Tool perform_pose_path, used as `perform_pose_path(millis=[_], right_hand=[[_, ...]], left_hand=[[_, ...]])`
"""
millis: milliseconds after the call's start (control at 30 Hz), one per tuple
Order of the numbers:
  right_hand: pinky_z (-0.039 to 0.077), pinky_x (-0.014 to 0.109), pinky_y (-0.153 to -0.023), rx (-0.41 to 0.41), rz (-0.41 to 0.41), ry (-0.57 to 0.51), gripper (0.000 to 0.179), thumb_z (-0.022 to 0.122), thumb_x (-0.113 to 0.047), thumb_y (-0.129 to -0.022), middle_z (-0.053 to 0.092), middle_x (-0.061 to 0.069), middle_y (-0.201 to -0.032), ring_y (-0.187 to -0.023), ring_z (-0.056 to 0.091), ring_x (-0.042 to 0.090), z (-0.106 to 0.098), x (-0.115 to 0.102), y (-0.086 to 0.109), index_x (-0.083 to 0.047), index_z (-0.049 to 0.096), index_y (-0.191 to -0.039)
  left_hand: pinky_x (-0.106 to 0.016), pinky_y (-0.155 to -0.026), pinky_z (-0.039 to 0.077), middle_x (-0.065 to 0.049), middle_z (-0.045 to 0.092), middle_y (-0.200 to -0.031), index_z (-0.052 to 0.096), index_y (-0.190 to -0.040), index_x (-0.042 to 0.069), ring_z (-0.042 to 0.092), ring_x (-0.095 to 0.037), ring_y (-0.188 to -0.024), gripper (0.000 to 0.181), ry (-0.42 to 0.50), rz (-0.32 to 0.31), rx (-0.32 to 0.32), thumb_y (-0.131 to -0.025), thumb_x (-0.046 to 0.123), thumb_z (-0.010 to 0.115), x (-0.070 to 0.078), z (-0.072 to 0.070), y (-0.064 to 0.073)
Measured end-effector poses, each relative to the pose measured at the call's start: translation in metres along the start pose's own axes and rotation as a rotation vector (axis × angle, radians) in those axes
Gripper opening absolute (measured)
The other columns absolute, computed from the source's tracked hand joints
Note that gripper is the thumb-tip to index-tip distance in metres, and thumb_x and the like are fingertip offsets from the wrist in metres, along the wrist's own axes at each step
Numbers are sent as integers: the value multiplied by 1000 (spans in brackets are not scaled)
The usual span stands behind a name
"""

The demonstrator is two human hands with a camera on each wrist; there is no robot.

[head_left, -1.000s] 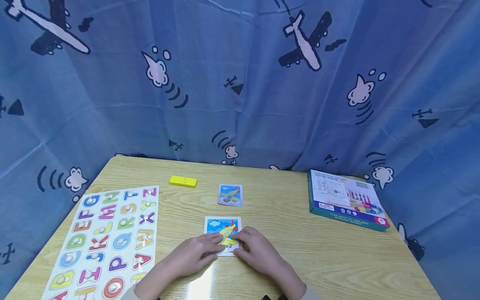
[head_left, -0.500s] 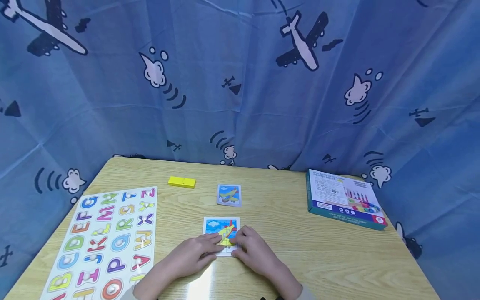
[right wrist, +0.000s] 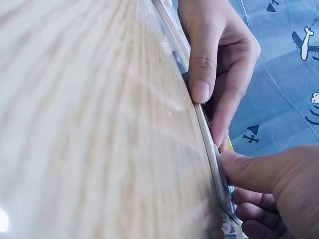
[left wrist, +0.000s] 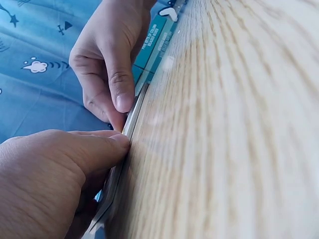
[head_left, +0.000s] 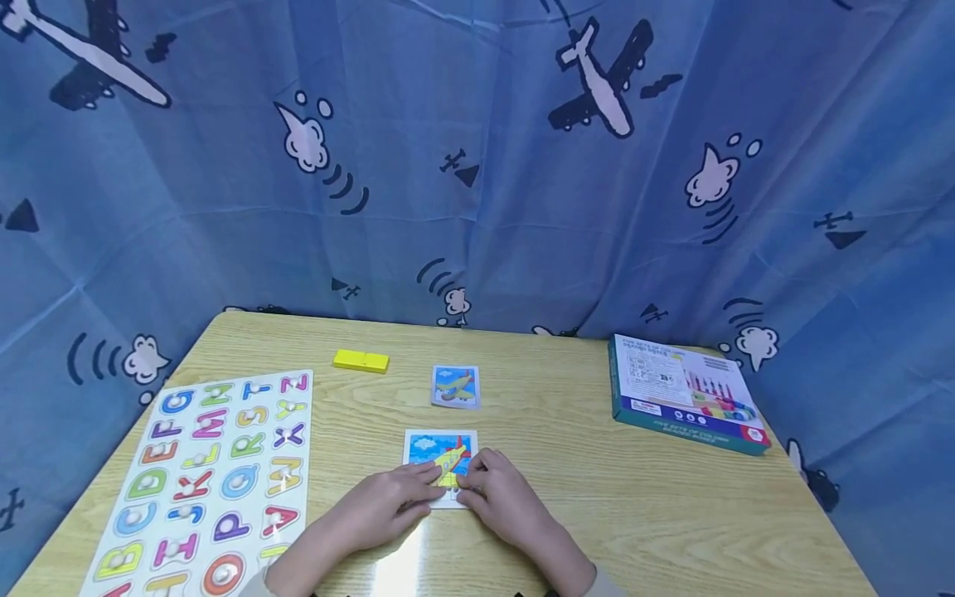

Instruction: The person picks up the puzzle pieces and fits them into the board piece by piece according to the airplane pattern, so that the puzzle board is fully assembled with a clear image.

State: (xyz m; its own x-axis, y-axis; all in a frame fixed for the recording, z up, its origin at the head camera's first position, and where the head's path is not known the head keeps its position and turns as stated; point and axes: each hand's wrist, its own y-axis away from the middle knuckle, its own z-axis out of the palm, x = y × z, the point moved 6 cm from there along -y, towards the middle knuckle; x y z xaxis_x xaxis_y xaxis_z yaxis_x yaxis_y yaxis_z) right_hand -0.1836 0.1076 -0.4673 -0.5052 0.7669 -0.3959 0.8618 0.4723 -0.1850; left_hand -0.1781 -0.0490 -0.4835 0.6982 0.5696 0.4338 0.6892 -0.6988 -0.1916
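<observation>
A small square airplane puzzle [head_left: 433, 448] with a white border lies flat at the table's front middle. My left hand [head_left: 388, 502] rests on its left front part, fingers extended across the picture and thumb at the near edge. My right hand [head_left: 503, 497] pinches a puzzle piece [right wrist: 218, 172] at the right front corner between thumb and bent index finger. In the right wrist view that piece's edge stands slightly proud of the puzzle board. Its printed face is mostly hidden under the fingers. The two hands' fingertips are close together.
A matching airplane picture card [head_left: 456, 387] lies behind the puzzle. Farther back on the left is a yellow block [head_left: 361, 361]. A white alphabet peg board [head_left: 254, 464] covers the left side, and a boxed toy set [head_left: 686, 394] lies at the back right. A blue curtain [head_left: 462, 166] hangs behind.
My right thumb and index finger have shifted slightly left over the puzzle's right front corner, and the index finger bends more. My left hand stays in place.
</observation>
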Motion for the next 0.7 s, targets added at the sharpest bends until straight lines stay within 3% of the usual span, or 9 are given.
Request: perform_pose_path(millis=[400,700], right_hand=[[49,20,-70,50,33,34,19,74,-17,-81,58,-5,-90,-84,49,8,-2,-4,0,-7,76,-97],[50,22,-72,-28,92,-192,20,68,-14,-86,62,-3,-96,-85,53,7,-7,9,3,-6,72,-104]], left_hand=[[-40,-101,47,-2,52,-139,64,-125,21,51,-21,-128,31,-42,28,5,-94,25,58,1,0,-1],[-41,-102,46,-3,52,-139,65,-124,19,51,-22,-127,31,-10,39,23,-94,24,59,3,0,-3]])
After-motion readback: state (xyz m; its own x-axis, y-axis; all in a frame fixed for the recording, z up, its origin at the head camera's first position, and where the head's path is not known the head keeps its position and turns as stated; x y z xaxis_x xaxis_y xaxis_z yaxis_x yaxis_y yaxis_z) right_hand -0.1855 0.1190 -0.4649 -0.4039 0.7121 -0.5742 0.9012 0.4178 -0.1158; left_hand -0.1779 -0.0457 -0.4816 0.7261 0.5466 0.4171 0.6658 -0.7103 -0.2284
